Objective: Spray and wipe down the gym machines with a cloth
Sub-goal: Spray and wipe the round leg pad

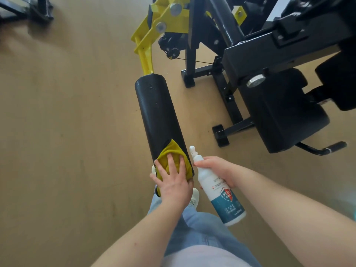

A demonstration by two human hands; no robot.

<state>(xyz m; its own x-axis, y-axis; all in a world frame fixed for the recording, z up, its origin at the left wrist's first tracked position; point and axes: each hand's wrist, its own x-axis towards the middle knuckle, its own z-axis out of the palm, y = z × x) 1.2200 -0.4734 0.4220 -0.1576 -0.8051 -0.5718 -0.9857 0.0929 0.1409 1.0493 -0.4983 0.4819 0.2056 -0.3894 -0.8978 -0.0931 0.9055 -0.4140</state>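
A black cylindrical roller pad (pixel 156 110) on a yellow arm (pixel 146 60) of the gym machine reaches toward me. My left hand (pixel 173 182) presses a mustard-yellow cloth (pixel 173 151) onto the pad's near end, fingers spread over the cloth and thumb round its left side. My right hand (pixel 215 170) grips a white and teal spray bottle (pixel 221 195) just right of the pad, nozzle pointing up and away. The pad's near end face is hidden under the cloth and hand.
The black machine frame (pixel 240 60) and its padded seat (pixel 285 116) stand to the right, with frame feet (pixel 221 135) on the tan floor (pixel 67 122). Another machine's black base (pixel 28 8) sits at the top left. My legs and white shoes are below the pad.
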